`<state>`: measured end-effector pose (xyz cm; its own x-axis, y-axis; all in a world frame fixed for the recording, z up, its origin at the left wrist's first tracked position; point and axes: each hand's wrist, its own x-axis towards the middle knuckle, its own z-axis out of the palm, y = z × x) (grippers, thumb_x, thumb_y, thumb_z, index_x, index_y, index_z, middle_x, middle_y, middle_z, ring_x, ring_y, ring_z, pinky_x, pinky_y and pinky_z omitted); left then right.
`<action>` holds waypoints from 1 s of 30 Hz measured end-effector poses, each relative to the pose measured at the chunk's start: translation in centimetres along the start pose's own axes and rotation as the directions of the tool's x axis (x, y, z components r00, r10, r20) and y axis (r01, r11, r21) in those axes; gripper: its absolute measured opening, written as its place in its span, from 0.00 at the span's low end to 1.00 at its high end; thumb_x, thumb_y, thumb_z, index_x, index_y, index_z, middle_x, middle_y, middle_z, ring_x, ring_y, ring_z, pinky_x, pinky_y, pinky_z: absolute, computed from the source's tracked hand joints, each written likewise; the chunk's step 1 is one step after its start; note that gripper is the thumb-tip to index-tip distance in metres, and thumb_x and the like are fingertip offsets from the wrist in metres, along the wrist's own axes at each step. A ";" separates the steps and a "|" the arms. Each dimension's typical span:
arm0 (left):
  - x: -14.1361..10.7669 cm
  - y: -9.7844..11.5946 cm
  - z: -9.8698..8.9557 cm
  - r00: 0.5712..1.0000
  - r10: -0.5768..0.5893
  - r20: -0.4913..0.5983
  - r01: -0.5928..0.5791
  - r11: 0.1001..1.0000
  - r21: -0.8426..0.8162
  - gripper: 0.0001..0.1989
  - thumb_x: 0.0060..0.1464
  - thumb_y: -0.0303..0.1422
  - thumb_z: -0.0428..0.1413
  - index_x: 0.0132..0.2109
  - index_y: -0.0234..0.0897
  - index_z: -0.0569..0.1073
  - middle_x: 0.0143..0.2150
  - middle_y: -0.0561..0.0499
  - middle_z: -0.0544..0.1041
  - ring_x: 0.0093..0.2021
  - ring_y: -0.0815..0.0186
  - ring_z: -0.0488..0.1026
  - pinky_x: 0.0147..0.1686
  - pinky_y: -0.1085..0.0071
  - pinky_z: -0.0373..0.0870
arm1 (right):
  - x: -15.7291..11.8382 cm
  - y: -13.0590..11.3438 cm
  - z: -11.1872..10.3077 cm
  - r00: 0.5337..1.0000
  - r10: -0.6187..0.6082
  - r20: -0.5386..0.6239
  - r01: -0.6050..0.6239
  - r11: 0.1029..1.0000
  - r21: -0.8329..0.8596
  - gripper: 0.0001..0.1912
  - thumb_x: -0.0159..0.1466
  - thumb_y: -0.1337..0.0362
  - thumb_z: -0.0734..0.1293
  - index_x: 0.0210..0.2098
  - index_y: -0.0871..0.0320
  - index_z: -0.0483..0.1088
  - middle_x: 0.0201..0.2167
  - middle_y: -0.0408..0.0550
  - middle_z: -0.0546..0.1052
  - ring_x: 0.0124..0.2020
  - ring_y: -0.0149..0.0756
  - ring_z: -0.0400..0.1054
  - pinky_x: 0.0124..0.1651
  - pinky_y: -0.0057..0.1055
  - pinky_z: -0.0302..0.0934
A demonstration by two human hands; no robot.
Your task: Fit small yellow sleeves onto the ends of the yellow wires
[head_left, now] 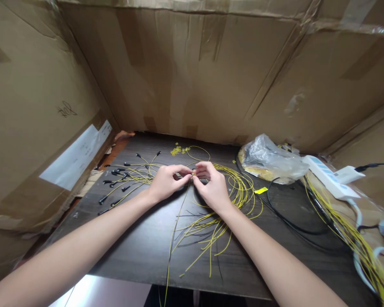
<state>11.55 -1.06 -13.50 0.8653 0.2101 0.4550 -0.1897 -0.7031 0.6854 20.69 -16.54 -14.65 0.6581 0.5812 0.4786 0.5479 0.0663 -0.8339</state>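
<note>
My left hand [167, 182] and my right hand [213, 187] meet over the middle of the dark table, thumbs and fingers pinched together. Between the fingertips is a thin yellow cable [171, 247], which hangs down past the table's front edge. A tiny piece at the pinch is too small to make out. Under and beside my right hand lies a loose coil of yellow cables [245, 187], their loose ends fanning toward me. To the left of my left hand, several black connectors [125, 175] tip the thin yellow cables.
Small yellow rings [178, 150] lie at the back of the table [141, 238]. A clear plastic bag [272, 157] and a white power strip [331, 177] sit right, near a black cable [291, 226] and more yellow cables [352, 236]. Cardboard walls [185, 81] surround the table.
</note>
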 end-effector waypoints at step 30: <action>0.0 -0.2 -0.1 0.995 0.100 -0.005 -0.098 0.988 0.119 0.07 0.62 0.31 0.58 0.44 0.37 0.81 0.40 0.49 0.84 0.34 0.67 0.78 0.35 0.71 0.75 | 0.1 0.0 -0.1 0.999 0.050 -0.020 -0.050 0.999 0.021 0.13 0.63 0.63 0.68 0.46 0.54 0.66 0.37 0.47 0.81 0.36 0.37 0.79 0.44 0.36 0.76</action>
<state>11.57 -0.83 -13.57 0.8399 0.1424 0.5238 -0.2173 -0.7961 0.5649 20.74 -16.58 -14.57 0.6952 0.5672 0.4416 0.5034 0.0543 -0.8623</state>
